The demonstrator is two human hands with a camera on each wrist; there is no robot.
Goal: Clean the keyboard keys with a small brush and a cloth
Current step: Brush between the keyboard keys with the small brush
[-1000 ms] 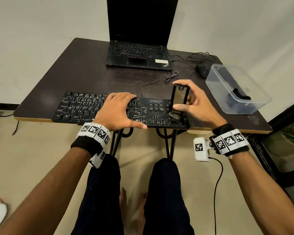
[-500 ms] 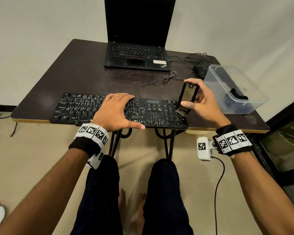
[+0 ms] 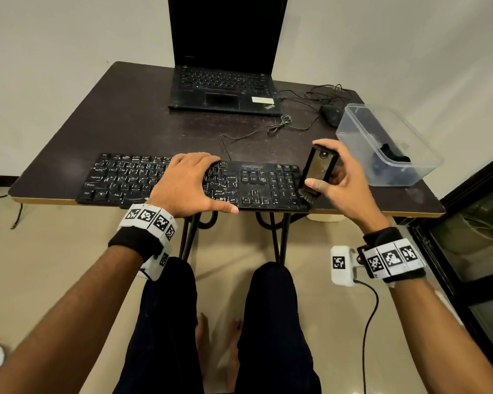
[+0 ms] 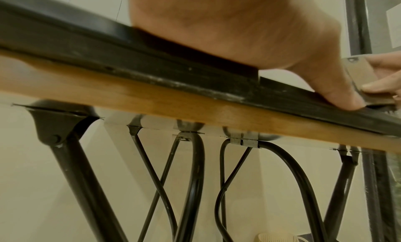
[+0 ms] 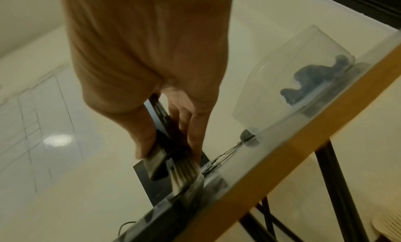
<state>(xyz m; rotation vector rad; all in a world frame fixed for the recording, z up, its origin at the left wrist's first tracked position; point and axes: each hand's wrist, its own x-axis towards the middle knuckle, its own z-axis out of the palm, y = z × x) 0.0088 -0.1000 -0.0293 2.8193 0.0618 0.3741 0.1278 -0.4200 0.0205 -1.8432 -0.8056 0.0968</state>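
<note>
A black keyboard (image 3: 120, 180) with worn white legends lies along the table's near edge. My left hand (image 3: 188, 183) lies flat on its middle keys, fingers straight, thumb stretched along the front edge (image 4: 345, 98). My right hand (image 3: 335, 177) grips a small flat brush (image 3: 318, 169) upright between thumb and fingers. The brush (image 5: 162, 158) has a dark handle, and its bristles (image 5: 184, 173) touch the keyboard's right end by the number pad. A dark cloth (image 3: 393, 156) lies inside a clear plastic box (image 3: 362, 132) to the right.
An open black laptop (image 3: 222, 92) stands at the table's far side, with a mouse (image 3: 330, 115) and tangled cables (image 3: 285, 120) beside it. The dark table (image 3: 120, 115) has a wooden rim and black metal legs (image 4: 71, 168). My knees are under it.
The brush has moved from the number pad's near rows out to the keyboard's right end, then a little down again. My left hand has stayed on the keys.
</note>
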